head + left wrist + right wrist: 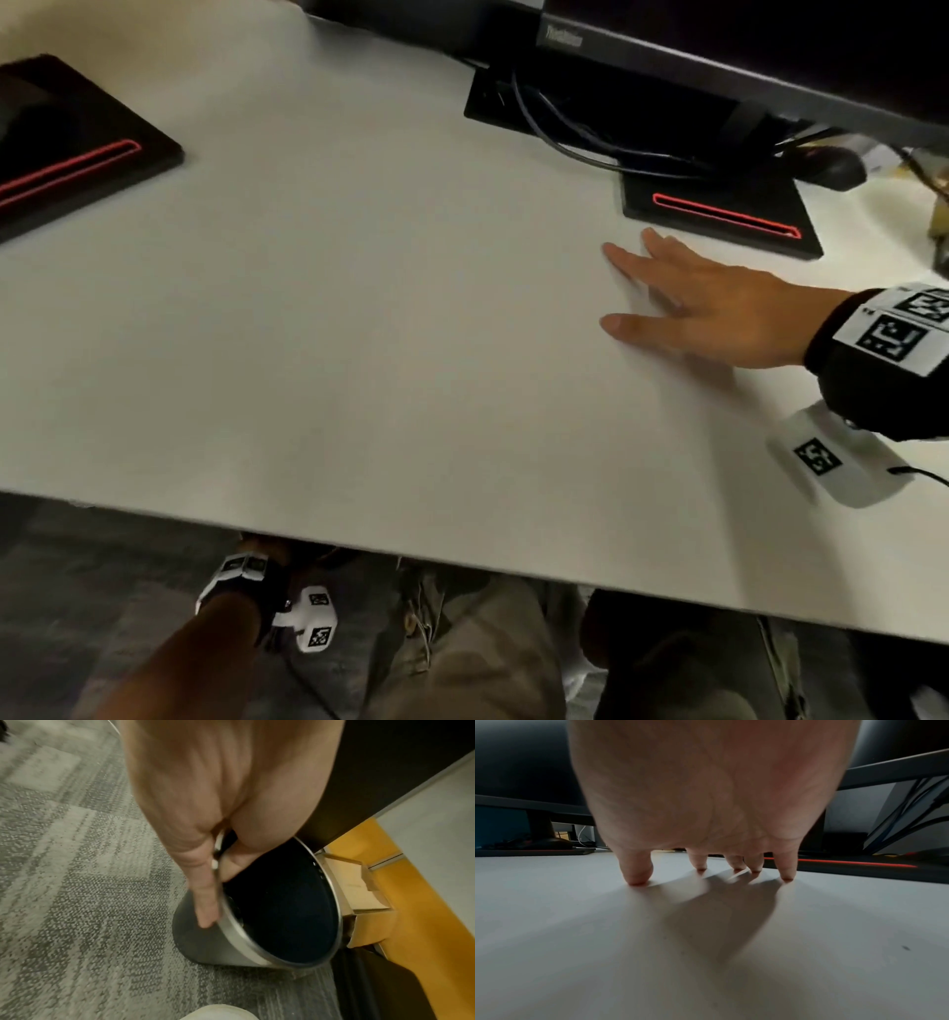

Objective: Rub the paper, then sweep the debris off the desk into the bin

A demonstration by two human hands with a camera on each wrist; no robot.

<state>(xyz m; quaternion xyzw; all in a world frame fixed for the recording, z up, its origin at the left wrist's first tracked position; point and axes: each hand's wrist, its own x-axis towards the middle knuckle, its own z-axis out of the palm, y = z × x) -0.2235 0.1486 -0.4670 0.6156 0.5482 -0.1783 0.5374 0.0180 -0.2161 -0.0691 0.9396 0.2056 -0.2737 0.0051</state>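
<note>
1. Nearest us, below the desk edge, our left hand [205,817] grips the rim of the bin [257,949]: the thumb lies along the outer wall and the other fingers hook over the metal rim into the opening.
2. The bin is round, dark-walled with a silver rim band, tilted on the grey carpet [77,882]. Its inside is dark; we cannot tell whether anything lies in it.
3. Beside the bin, under the desk, sits brown cardboard [359,892] against a yellow panel [424,912].
4. On the white desk [359,308], our right hand [714,308] lies spread and nearly flat, fingers [786,870] straight, tips touching the surface, holding nothing.
5. A small white scrap [736,876] lies on the desk just under the middle fingertips; it is blurred, and we cannot tell whether it is paper or debris.
6. Farther back, a black monitor base [719,205] with a red-edged slot sits just beyond the fingertips; a second base [77,144] is at far left.
7. The monitor [667,46] bezel carries a logo too blurred to read.
</note>
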